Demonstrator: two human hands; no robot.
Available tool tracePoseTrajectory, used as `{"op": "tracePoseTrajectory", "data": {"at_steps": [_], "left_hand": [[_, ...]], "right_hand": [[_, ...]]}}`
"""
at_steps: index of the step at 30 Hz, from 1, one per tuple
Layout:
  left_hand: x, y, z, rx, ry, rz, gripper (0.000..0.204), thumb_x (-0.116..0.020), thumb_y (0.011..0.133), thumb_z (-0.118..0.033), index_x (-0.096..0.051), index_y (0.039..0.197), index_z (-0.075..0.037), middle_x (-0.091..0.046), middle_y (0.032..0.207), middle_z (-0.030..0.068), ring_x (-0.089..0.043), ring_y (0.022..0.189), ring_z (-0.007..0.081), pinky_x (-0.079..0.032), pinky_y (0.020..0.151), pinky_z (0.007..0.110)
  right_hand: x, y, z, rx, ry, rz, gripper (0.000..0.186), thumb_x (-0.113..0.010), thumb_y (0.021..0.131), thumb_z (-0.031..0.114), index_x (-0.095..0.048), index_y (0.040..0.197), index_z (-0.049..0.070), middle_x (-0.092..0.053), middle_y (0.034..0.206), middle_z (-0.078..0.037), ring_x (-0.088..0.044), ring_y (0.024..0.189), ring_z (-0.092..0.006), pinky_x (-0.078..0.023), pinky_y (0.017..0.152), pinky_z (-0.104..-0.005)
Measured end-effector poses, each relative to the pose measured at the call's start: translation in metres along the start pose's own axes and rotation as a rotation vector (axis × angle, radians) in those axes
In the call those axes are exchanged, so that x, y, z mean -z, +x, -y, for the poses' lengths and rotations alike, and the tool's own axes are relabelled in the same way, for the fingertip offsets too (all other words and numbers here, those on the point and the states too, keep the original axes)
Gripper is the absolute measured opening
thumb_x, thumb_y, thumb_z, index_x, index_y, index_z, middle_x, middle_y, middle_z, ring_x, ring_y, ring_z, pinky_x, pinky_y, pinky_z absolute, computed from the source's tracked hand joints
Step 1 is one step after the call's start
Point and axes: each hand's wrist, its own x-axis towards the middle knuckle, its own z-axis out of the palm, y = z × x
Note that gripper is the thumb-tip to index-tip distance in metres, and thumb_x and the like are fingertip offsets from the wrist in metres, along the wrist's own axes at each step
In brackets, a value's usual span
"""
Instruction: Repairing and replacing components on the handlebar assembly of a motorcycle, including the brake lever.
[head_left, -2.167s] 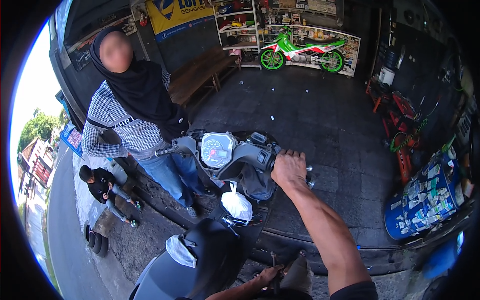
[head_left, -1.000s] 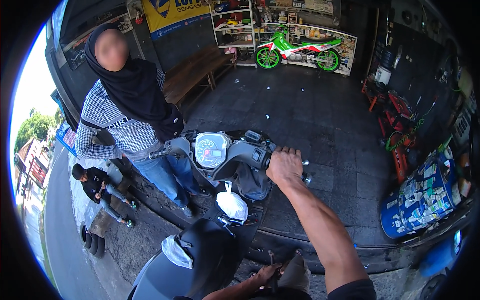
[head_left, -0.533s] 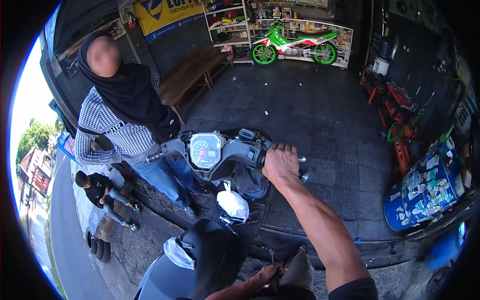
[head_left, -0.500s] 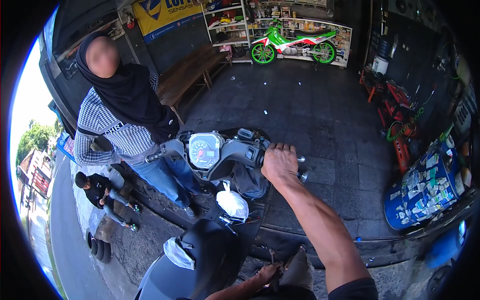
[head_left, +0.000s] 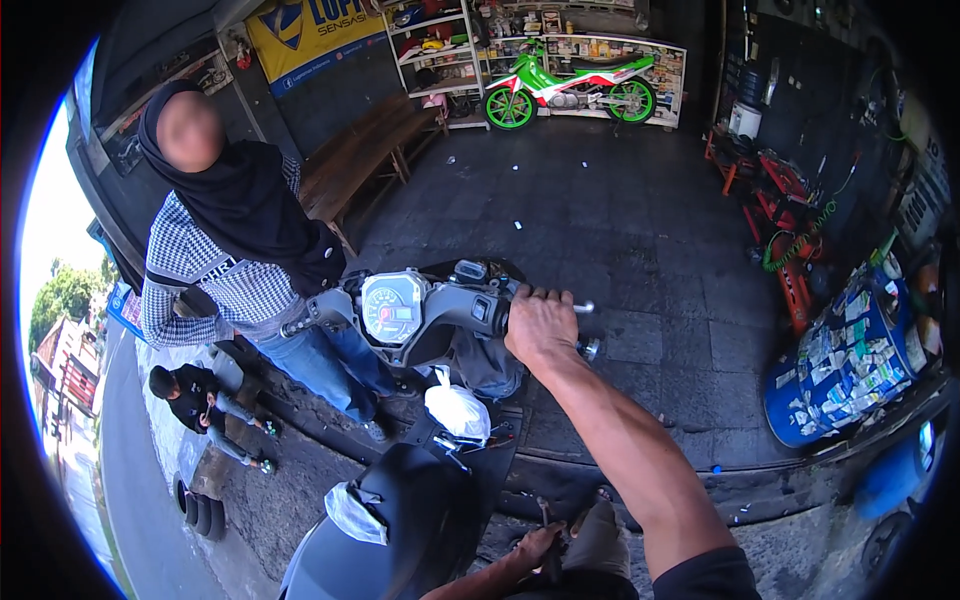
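My right hand (head_left: 542, 325) is wrapped round the right grip of a scooter's handlebar (head_left: 455, 303), beside the brake lever (head_left: 584, 307). Left of it sits the round-faced speedometer (head_left: 391, 309). Low in the picture, my left hand (head_left: 540, 543) is closed around a thin, upright tool (head_left: 546, 512) whose kind I cannot make out. The scooter's dark seat (head_left: 420, 515) carries a crumpled white plastic piece (head_left: 355, 513). A white plastic bag (head_left: 457, 412) lies on the footboard, with small metal tools (head_left: 452, 449) next to it.
A person in a checked top (head_left: 215, 245) stands left of the handlebar; another person (head_left: 203, 408) sits behind. A wooden bench (head_left: 365, 160), a green motorcycle (head_left: 570, 88), shelves, a red tool stand (head_left: 788, 215) and a blue drum (head_left: 838, 375) line the workshop. Stacked tyres (head_left: 205, 515) stand at left.
The surroundings and the handlebar sit slightly further left in the picture. My right hand keeps its hold on the grip, and my left hand stays closed around the tool.
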Motion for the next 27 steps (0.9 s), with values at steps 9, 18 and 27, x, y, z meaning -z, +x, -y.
{"op": "tracePoseTrajectory", "data": {"at_steps": [9, 18, 27], "left_hand": [[-0.020, 0.028, -0.083, 0.703, -0.407, -0.349, 0.035, -0.063, 0.090, -0.042, -0.065, 0.088, -0.007, -0.060, 0.077, 0.0042, -0.059, 0.071, 0.0164, -0.047, 0.068, 0.031], [-0.028, 0.074, -0.089, 0.586, -0.388, -0.461, 0.030, -0.064, 0.089, -0.036, -0.065, 0.086, -0.006, -0.061, 0.075, 0.0043, -0.059, 0.068, 0.0166, -0.048, 0.064, 0.033], [-0.075, 0.143, -0.192, 0.647, 0.273, -0.494, 0.043, -0.055, 0.089, -0.040, -0.067, 0.080, 0.001, -0.067, 0.074, 0.0177, -0.069, 0.071, 0.0275, -0.051, 0.065, 0.042]], "right_hand": [[-0.001, 0.003, -0.006, 0.085, 0.007, -0.083, 0.033, -0.067, 0.074, 0.010, -0.064, 0.106, -0.001, -0.070, 0.094, -0.018, -0.068, 0.094, -0.0278, -0.046, 0.085, -0.0377], [0.015, -0.017, -0.027, 0.429, 0.316, -0.340, 0.043, -0.066, 0.082, 0.016, -0.059, 0.121, 0.001, -0.059, 0.120, -0.017, -0.053, 0.117, -0.0334, -0.036, 0.109, -0.0442], [-0.116, -0.201, -0.183, -0.368, 0.979, 0.566, 0.036, -0.064, 0.092, 0.033, -0.066, 0.108, 0.001, -0.065, 0.111, -0.013, -0.060, 0.105, -0.0248, -0.045, 0.093, -0.0381]]}}
